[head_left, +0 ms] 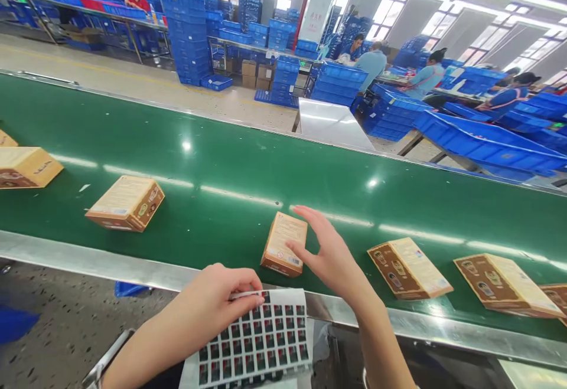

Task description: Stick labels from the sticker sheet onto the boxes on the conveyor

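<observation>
My left hand [221, 300] is closed in a pinch at the top left part of a sticker sheet [266, 339], a white sheet with rows of small dark rectangles marked with red. The sheet lies at the near edge of the green belt, on my side. My right hand [325, 253] is open, thumb and fingers apart, over the right side of a small tan and brown carton [286, 238] on the belt. Its thumb reaches over the carton's printed top; whether it touches is hard to tell.
The green conveyor belt [221, 147] runs across, edged by a metal rail [110, 265]. More cartons lie left [128, 200] and right [410, 268]. Beyond it stand a metal table [332, 120], stacked blue crates [186, 29] and several people seated at benches.
</observation>
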`<state>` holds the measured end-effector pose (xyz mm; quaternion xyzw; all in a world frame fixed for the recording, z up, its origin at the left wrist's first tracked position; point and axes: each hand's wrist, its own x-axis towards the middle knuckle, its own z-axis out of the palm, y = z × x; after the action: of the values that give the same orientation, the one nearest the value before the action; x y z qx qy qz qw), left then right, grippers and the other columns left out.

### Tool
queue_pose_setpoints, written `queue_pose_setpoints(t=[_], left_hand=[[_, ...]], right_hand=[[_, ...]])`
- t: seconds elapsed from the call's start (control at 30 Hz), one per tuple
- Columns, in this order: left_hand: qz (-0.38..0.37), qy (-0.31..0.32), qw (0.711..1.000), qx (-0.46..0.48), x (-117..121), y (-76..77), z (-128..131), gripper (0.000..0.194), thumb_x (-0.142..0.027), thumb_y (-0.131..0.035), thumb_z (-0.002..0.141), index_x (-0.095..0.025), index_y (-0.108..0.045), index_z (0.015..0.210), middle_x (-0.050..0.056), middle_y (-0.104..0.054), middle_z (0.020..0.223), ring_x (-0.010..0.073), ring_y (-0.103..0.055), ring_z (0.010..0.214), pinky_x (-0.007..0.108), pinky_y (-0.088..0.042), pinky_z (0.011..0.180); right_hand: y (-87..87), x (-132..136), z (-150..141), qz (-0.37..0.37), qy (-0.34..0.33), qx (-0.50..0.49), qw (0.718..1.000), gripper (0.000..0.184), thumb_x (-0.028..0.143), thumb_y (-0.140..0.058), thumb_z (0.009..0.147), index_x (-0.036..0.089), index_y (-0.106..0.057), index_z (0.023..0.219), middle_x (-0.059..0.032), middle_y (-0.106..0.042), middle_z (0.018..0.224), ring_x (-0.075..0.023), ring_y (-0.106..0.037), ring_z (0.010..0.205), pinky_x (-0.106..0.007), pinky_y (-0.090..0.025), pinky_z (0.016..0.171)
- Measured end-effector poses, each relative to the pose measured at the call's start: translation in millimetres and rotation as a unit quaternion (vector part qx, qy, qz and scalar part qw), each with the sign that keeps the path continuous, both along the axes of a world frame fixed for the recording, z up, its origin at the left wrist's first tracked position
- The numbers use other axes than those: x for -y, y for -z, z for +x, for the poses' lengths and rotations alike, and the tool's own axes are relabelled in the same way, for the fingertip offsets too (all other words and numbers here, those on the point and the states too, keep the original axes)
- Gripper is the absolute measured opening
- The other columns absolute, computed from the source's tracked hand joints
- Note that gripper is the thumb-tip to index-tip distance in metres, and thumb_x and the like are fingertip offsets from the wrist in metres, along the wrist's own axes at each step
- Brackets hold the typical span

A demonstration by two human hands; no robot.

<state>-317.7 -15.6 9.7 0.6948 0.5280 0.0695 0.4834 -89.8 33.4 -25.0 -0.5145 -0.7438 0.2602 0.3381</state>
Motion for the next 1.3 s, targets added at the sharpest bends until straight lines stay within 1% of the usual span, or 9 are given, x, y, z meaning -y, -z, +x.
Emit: queue_pose_setpoints(t=[0.1, 0.23, 0.47, 0.77, 0.9, 1.03, 1.13, 1.23, 1.3], left_hand=[[0.005, 0.005, 1.0, -0.005, -1.5, -1.6, 6.3, 0.023, -0.034, -0.049, 0.087, -0.02, -0.066, 0.08, -0.003, -0.056, 0.067, 0.0137, -0.044, 0.062, 0.022, -0.03, 0.058], [-0.011, 0.016, 0.998, 0.053, -2.5, -0.4, 11.7, 0.023, -0.033, -0.05, 0.089, -0.019, -0.065, 0.079, -0.004, -0.054, 0.065, 0.0123, -0.042, 0.061, 0.022, -0.03, 0.057], [-0.039, 0.057, 0.994, 0.087, -4.1, 0.9, 16.2, 0.012, -0.026, -0.06, 0.084, -0.02, -0.068, 0.078, -0.007, -0.053, 0.06, 0.0099, -0.042, 0.057, 0.02, -0.031, 0.057], [-0.014, 0.076, 0.995, 0.062, -2.1, 0.5, 28.5, 0.02, -0.025, -0.053, 0.089, -0.02, -0.066, 0.075, -0.005, -0.054, 0.061, 0.0111, -0.043, 0.057, 0.021, -0.029, 0.054], [-0.002, 0.086, 0.995, 0.058, -3.8, 0.0, 32.9, 0.02, -0.023, -0.052, 0.089, -0.019, -0.066, 0.075, -0.004, -0.055, 0.062, 0.0114, -0.043, 0.056, 0.022, -0.03, 0.054], [0.025, 0.094, 0.994, 0.052, -6.7, 0.5, 35.4, 0.023, -0.025, -0.052, 0.091, -0.018, -0.065, 0.073, -0.004, -0.056, 0.061, 0.0115, -0.044, 0.056, 0.023, -0.032, 0.054], [0.026, 0.08, 0.995, 0.046, -10.3, 3.7, 35.7, 0.022, -0.027, -0.053, 0.091, -0.019, -0.066, 0.076, -0.004, -0.06, 0.064, 0.012, -0.049, 0.058, 0.023, -0.035, 0.056], [0.05, 0.091, 0.993, 0.052, -14.9, 9.5, 37.2, 0.017, -0.025, -0.055, 0.091, -0.02, -0.07, 0.083, -0.001, -0.071, 0.076, 0.0159, -0.063, 0.072, 0.025, -0.046, 0.066], [0.106, 0.141, 0.981, 0.08, -18.3, 15.5, 41.2, 0.012, -0.021, -0.062, 0.09, -0.02, -0.072, 0.084, 0.005, -0.074, 0.11, 0.0238, -0.065, 0.109, 0.033, -0.05, 0.089]], right_hand=[[-15.0, 31.2, -4.9, 0.074, -0.072, 0.026, 0.994, 0.013, 0.027, -0.059, 0.094, 0.024, -0.064, 0.105, -0.0054, -0.071, 0.105, -0.0213, -0.066, 0.102, -0.038, -0.056, 0.088], [-21.9, 59.6, -5.8, 0.089, -0.168, 0.063, 0.98, 0.013, 0.02, -0.054, 0.097, 0.023, -0.065, 0.103, -0.0024, -0.072, 0.087, -0.0181, -0.067, 0.083, -0.031, -0.058, 0.075], [-14.5, 68.8, 9.6, -0.018, -0.127, 0.0, 0.992, 0.031, 0.019, -0.057, 0.095, 0.028, -0.057, 0.124, 0.0034, -0.072, 0.081, -0.0149, -0.071, 0.078, -0.026, -0.06, 0.076], [-21.2, 77.2, 3.2, 0.182, -0.096, 0.128, 0.97, 0.018, 0.011, -0.052, 0.094, 0.025, -0.062, 0.1, -0.001, -0.075, 0.088, -0.021, -0.07, 0.09, -0.044, -0.05, 0.094], [-24.5, 79.6, 2.8, 0.223, -0.079, 0.18, 0.955, 0.019, 0.015, -0.051, 0.097, 0.018, -0.06, 0.113, -0.0076, -0.075, 0.1, -0.023, -0.071, 0.094, -0.042, -0.053, 0.089], [-29.1, 84.3, 3.5, 0.247, -0.071, 0.209, 0.943, 0.023, 0.006, -0.049, 0.093, 0.021, -0.064, 0.101, -0.007, -0.076, 0.102, -0.0237, -0.07, 0.1, -0.043, -0.052, 0.094], [-29.5, 88.3, 9.3, 0.223, -0.062, 0.153, 0.961, 0.026, 0.004, -0.054, 0.089, 0.026, -0.066, 0.096, -0.0037, -0.077, 0.102, -0.0234, -0.07, 0.101, -0.041, -0.052, 0.095], [-17.8, 82.6, 23.3, 0.098, 0.083, -0.017, 0.992, 0.009, 0.021, -0.063, 0.09, 0.027, -0.067, 0.084, -0.0039, -0.076, 0.103, -0.024, -0.07, 0.101, -0.038, -0.055, 0.088], [-2.4, 70.6, 33.4, 0.021, 0.268, -0.189, 0.944, 0.012, 0.035, -0.068, 0.087, 0.025, -0.065, 0.081, -0.0059, -0.075, 0.107, -0.0244, -0.069, 0.102, -0.037, -0.055, 0.086]])
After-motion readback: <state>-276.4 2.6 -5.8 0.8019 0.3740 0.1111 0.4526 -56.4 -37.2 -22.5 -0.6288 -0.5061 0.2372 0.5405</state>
